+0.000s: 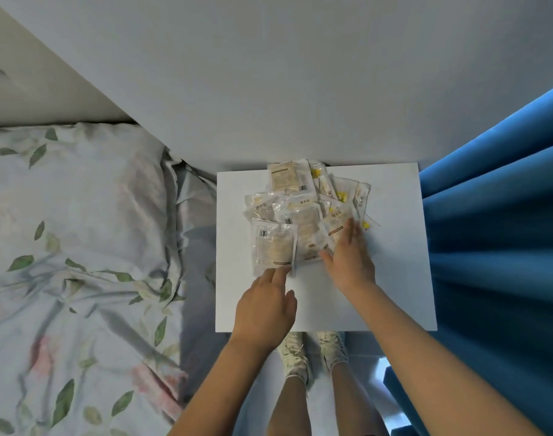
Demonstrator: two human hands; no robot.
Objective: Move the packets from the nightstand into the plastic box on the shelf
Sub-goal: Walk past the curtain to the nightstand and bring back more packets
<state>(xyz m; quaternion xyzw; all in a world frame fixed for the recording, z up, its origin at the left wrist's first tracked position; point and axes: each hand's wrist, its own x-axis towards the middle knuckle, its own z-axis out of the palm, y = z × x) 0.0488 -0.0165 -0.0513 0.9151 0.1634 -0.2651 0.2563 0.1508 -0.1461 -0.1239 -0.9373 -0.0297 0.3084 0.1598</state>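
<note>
Bed: the bed (80, 247), under a leaf-printed cover, lay along the left, its edge just beside the nightstand, so the person had to stand square to the stand's near edge to reach the top.
Nightstand: the white nightstand (394, 278) stood against the wall between the bed and the curtain; its bare front part gave both hands room to come in low.
Packets: the packets (303, 215), clear sachets with pale and yellow print, lay in a loose overlapping heap toward the back and middle of the top, some leaning on the wall; heaped like that, they probably called for gathering from both sides rather than lifting one at a time.
Left hand: the left hand (264, 313) reached to the near-left corner of the heap, fingers stretched forward and only lightly bent, the fingertips touching the lower edge of the nearest packet (273, 247); it gripped nothing, and looked placed to slide under or hold that side.
Right hand: the right hand (347, 256) lay flat on the right side of the heap, fingers straight and spread over the packets, thumb out to the left, pressing rather than grasping, likely to sweep them inward.
Curtain: a blue curtain (495, 215) hung just beside the stand's right edge.
Plastic box and shelf: neither was in view, so no packet had visibly reached it.
</note>
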